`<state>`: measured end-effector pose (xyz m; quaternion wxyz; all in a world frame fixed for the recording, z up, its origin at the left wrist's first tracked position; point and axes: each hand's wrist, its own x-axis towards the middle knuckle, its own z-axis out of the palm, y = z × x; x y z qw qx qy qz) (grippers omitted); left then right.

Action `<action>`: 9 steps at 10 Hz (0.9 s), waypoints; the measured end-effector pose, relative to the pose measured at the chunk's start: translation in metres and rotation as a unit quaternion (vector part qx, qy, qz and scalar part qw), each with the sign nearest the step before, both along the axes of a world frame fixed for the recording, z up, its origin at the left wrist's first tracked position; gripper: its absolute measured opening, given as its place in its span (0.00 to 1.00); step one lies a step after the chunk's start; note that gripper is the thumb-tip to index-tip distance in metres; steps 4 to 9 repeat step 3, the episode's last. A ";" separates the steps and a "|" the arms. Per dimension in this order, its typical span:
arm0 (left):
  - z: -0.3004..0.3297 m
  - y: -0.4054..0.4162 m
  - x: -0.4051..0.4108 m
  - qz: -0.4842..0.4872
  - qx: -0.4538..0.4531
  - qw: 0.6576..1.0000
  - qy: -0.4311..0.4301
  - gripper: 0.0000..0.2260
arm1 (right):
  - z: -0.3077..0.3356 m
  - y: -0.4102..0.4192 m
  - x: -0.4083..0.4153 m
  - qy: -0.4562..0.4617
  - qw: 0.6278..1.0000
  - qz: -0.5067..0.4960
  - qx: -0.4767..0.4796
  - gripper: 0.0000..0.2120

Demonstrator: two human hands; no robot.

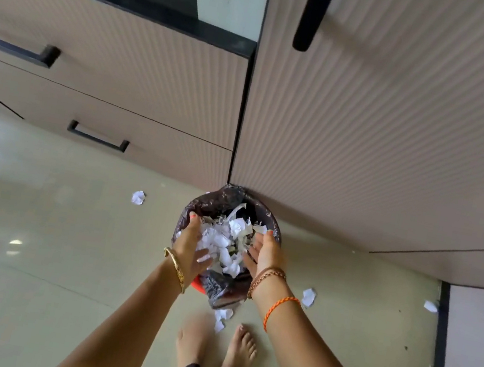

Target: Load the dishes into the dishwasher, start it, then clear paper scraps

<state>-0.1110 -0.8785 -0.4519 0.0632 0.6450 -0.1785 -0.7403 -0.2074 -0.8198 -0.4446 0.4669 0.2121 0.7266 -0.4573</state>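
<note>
Paper scraps (225, 242) cupped between both hands' spread fingers (249, 254), loosely held over the bin (215, 201)

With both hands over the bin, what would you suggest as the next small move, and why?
Probably let the scraps drop: both the left hand and the right hand cup a heap of paper right above the lined bin. After that, the loose pieces on the floor, such as the one by the feet, remain to be collected.

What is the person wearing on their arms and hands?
No sleeves show; both forearms are bare. The left wrist has a gold bangle. The right wrist has thin brown beaded bracelets and, further up the arm, an orange thread band. The fingernails are painted orange-pink.
</note>
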 end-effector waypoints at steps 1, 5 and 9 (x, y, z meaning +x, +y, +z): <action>0.000 0.000 -0.005 -0.013 -0.038 0.998 -0.045 0.22 | 0.007 0.009 -0.001 0.022 1.000 -0.007 0.004 0.12; 0.040 0.010 -0.004 -0.149 -0.038 0.984 -0.087 0.16 | 0.038 0.025 0.002 0.090 0.996 0.018 0.021 0.08; 0.040 0.010 -0.004 -0.149 -0.038 0.984 -0.087 0.16 | 0.038 0.025 0.002 0.090 0.996 0.018 0.021 0.08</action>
